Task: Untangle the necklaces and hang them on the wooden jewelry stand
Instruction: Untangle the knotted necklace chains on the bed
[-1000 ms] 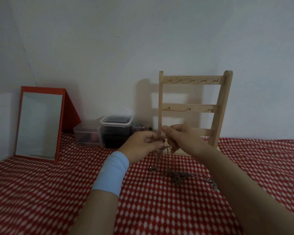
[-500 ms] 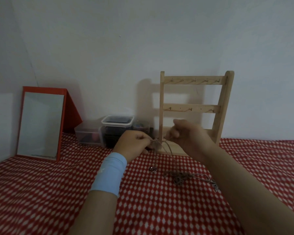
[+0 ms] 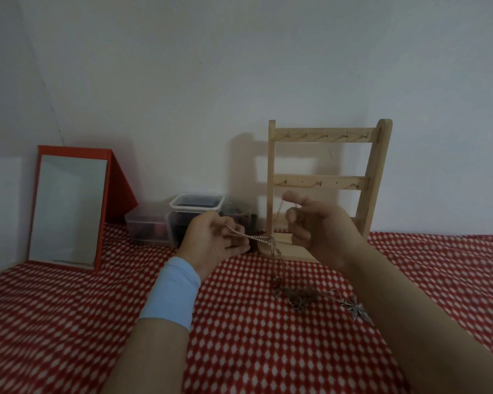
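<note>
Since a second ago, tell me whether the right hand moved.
Yes: the right hand shifted rightward, off the left post of the wooden jewelry stand.

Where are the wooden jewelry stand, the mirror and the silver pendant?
wooden jewelry stand [image 3: 325, 137]: head view, middle of its top rail.
mirror [image 3: 66, 211]: head view, centre of the glass.
silver pendant [image 3: 357, 309]: head view, its body on the cloth.

Home dressing corner (mirror [image 3: 66, 211], checked cloth [image 3: 69, 322])
</note>
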`<state>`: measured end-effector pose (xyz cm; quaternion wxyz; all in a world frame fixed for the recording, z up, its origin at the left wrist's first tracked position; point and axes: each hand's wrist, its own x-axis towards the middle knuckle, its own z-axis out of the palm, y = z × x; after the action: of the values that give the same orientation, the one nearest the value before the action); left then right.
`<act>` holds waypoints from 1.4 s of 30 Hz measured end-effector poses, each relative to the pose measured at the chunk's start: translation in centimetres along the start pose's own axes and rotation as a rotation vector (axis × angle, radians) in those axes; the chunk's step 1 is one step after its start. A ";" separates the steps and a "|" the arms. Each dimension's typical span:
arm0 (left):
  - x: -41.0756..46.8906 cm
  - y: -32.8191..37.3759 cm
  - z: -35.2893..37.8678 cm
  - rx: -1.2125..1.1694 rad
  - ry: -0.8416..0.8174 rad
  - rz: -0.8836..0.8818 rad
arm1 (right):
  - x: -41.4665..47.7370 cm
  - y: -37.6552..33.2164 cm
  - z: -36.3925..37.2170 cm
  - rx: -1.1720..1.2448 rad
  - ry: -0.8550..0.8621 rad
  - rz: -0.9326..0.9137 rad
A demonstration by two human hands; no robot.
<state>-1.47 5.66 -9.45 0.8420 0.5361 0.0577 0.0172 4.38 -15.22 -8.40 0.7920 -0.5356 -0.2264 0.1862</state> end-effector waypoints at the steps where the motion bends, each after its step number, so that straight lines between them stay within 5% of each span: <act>1: -0.1 0.0 -0.2 0.028 -0.008 -0.022 | 0.0 -0.1 -0.2 0.012 0.021 -0.013; 6: -0.2 0.4 -0.7 0.667 0.081 0.019 | 0.0 -0.5 -1.0 0.002 0.129 -0.036; 9: -0.5 1.1 -0.6 1.029 0.063 0.052 | 0.1 -0.3 -0.8 -0.205 0.140 -0.046; 17: -0.5 1.7 -2.7 1.245 -0.012 -0.141 | 0.3 1.6 0.2 -1.149 0.194 -0.146; 21: -1.2 1.8 -2.6 1.392 -0.023 -0.357 | -0.1 1.7 1.0 -1.261 0.199 -0.162; 24: -1.3 1.8 -1.4 1.621 -0.061 -0.243 | 0.0 2.0 1.5 -1.033 0.095 -0.132; 28: -0.3 0.1 1.4 1.277 -0.272 0.054 | 0.2 2.0 1.9 -0.609 -0.066 -0.149; 31: 0.4 -0.9 2.0 1.015 -0.216 0.139 | 0.3 1.7 1.6 -0.573 -0.098 -0.178; 36: 0.8 -0.4 -0.6 0.943 0.252 0.191 | 0.5 2.0 0.7 -0.970 0.015 -0.050; 39: 1.1 0.4 -2.8 0.875 0.410 0.149 | 0.3 2.7 0.6 -1.324 -0.181 0.198; 42: 1.6 0.9 -4.1 1.133 0.454 0.072 | 0.4 3.6 0.9 -1.459 -0.279 0.322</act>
<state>-0.34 9.83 -10.47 0.3913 0.8852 0.2179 0.1261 4.01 -13.04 -11.40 0.1639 -0.9214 -0.3093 0.1686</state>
